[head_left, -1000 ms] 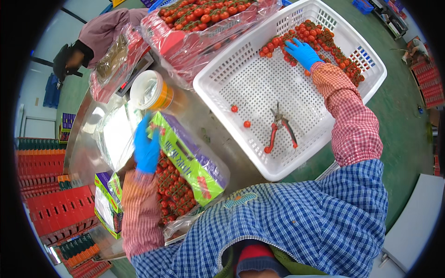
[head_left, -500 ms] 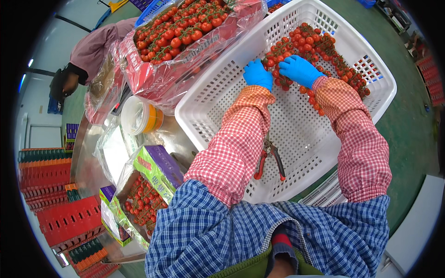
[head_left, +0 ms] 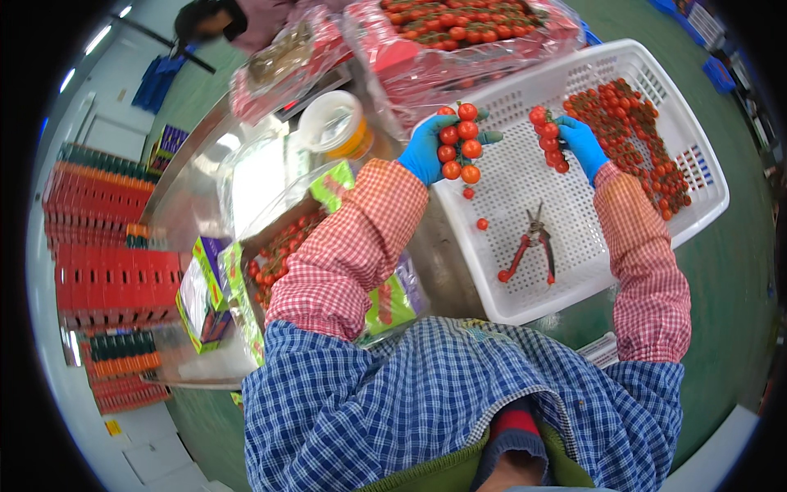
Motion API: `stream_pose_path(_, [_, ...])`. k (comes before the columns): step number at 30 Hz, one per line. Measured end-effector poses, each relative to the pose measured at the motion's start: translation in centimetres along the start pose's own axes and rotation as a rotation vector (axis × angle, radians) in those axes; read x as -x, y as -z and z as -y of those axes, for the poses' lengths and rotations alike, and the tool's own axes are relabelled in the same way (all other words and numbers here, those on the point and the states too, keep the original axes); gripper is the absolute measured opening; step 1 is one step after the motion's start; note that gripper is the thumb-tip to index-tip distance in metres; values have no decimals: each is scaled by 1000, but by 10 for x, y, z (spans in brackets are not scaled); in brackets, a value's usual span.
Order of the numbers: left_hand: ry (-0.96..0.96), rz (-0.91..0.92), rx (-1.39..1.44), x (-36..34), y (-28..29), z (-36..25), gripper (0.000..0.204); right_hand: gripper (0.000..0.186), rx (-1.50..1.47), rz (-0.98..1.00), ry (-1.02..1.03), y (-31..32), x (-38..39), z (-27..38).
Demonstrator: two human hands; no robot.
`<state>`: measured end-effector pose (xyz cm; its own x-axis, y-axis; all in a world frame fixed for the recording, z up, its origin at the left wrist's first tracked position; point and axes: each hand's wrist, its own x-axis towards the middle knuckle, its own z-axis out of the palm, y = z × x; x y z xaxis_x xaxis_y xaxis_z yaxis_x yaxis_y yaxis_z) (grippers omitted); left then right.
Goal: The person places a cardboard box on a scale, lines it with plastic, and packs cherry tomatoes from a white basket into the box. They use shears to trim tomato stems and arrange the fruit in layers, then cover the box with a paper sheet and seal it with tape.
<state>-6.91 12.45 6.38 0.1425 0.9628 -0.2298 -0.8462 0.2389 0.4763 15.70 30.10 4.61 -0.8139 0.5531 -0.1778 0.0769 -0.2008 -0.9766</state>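
Observation:
My left hand (head_left: 423, 154) in a blue glove is closed around a truss of red cherry tomatoes (head_left: 459, 146), its fingertips showing past the fruit. To its right, my right hand (head_left: 581, 148), also gloved, pinches a smaller truss of cherry tomatoes (head_left: 548, 139). Both are held above a white perforated plastic basket (head_left: 497, 300). On the right side of the basket lies a heap of vine tomatoes (head_left: 631, 115). Red-handled pruning shears (head_left: 531, 248) rest on its floor, with their blades apart. A single cherry tomato (head_left: 482, 223) is near the basket's left side.
An open box of tomatoes (head_left: 283, 254) stands left on the metal table (head_left: 197, 197), partly behind my left sleeve. A plastic tub (head_left: 334, 125) is beyond it. Plastic-wrapped red tomato boxes (head_left: 434, 70) are at the back. A co-worker (head_left: 246, 25) leans in at the far left.
Both hands have come away from the heap, each now with a truss. They have moved apart, the left one toward the basket's left edge. The whole view has also shifted.

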Motion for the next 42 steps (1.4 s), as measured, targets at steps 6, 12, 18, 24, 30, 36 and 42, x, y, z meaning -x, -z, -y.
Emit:
stream_pose_path(6, [-499,324,173,191,1,-1,50,43,-602,435,28,-170,7,16])
stream_pose_path(12, [-690,117,34,298,51,-48,61,39,-439,577,83,-265,-3,27])
stream_pose_path(18, [-519,-554,-1127,279,96,-71,64,14,445,501,466,-298,-37,19])
stream_pose_path(24, [-222,-718,-2247,244,119,-43,60,24,1500,266,657,-320,-62,-14])
stream_pose_path(30, [-266,-853,-2480,240,109,-20,49,35,1367,142,582,-305,-32,-21])
stream_pose_path(36, [-107,-721,-2566,238,114,-26,47,59,1869,432,553,-313,-20,-57])
stream_pose_path(42, [-555,-794,-2152,318,72,-38,57,59,1236,199,794,-249,-2,-19])
